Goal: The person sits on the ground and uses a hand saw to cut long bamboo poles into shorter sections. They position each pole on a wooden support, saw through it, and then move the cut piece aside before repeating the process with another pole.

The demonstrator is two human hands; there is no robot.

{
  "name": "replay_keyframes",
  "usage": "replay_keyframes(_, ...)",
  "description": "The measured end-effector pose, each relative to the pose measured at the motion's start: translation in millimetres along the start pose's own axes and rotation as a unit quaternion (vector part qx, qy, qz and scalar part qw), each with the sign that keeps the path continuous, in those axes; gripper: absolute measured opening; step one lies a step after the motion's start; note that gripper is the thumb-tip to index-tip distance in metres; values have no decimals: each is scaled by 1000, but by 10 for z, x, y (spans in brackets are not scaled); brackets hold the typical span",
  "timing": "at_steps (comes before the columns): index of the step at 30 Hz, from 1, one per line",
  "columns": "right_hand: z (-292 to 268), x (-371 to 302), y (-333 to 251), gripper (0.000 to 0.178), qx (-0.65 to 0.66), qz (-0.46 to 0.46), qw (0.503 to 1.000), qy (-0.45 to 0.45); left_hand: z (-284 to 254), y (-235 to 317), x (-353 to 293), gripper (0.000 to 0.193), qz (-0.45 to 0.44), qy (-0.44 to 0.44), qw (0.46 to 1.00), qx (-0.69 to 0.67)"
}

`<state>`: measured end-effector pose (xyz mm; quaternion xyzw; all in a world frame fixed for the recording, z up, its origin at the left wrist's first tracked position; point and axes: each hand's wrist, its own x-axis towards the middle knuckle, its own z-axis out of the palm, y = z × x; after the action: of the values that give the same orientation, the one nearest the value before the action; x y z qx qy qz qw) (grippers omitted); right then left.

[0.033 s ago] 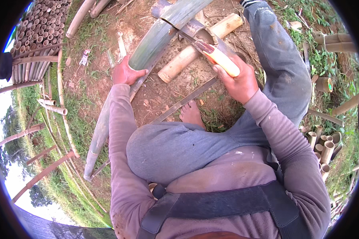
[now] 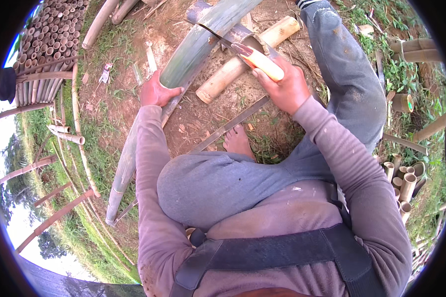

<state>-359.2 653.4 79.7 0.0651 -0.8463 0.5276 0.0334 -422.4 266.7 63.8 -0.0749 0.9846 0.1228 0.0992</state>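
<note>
From afar I see the green bamboo slanting lower left to upper right above the dirt, my left hand clasping its near end; my right hand grips the saw, blade pointing up-left across the bamboo.

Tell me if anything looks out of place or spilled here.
A small white-and-red scrap lies on the ground, left of the left hand; it looks like litter, unlike the bamboo around. Nothing else clearly stands out.
</note>
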Motion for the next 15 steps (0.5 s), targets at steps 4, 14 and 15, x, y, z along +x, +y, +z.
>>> replay_keyframes(4,351,932,-101,37,-33,46,998,-3,-5,112,97,101,15,-11,1000,12)
replay_keyframes(14,-457,-529,-117,32,34,28,999,-8,-19,75,6,111,2,5,999,35)
replay_keyframes(15,-373,-461,-74,29,18,-29,999,25,-10,95,1,111,1,2,999,32)
